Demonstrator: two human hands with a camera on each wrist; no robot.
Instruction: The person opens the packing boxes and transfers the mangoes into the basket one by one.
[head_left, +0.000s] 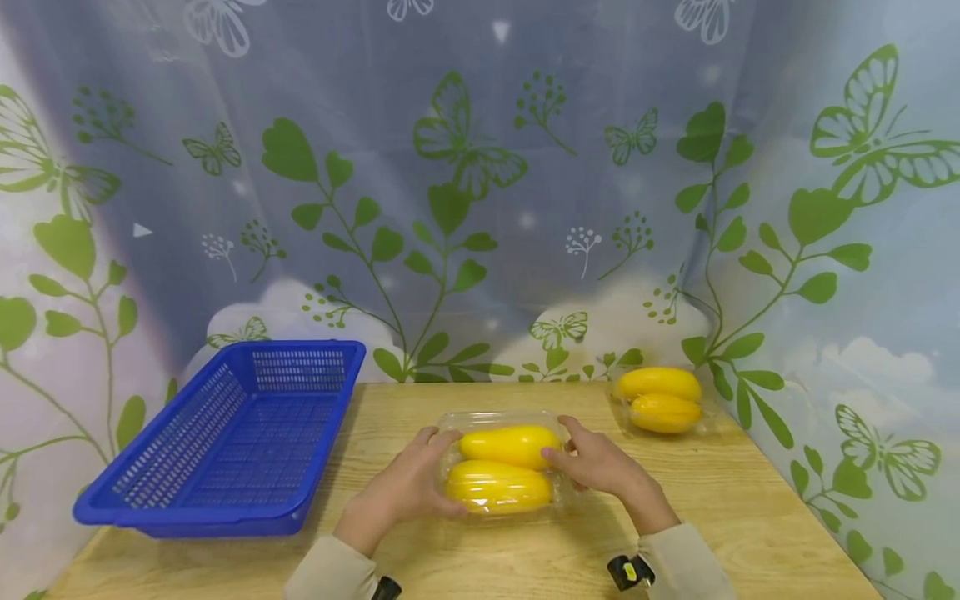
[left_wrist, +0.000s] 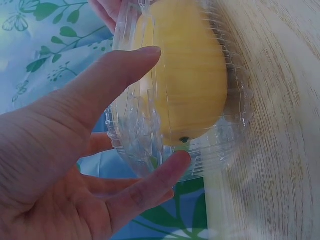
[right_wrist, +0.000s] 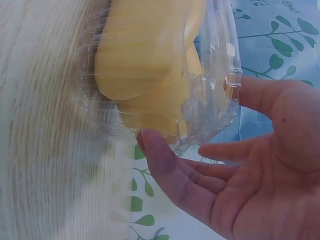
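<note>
In the head view a clear plastic box (head_left: 501,415) at the table's middle contains two yellow oblong fruits (head_left: 498,487), lying one behind the other. My left hand (head_left: 408,483) grips the left end of the box; the left wrist view shows its thumb (left_wrist: 132,65) across the plastic and other fingers at the end wall. Opposite it, my right hand (head_left: 600,462) holds the right end between thumb and fingers. The right wrist view shows a fingertip (right_wrist: 147,142) against the ribbed plastic. Whether the box touches the table cannot be told.
To the left stands a blue perforated plastic basket (head_left: 258,450) with nothing in it. Another clear package with two yellow fruits (head_left: 663,400) lies at the back right of the wooden table (head_left: 720,500). A patterned curtain (head_left: 480,250) hangs behind the table.
</note>
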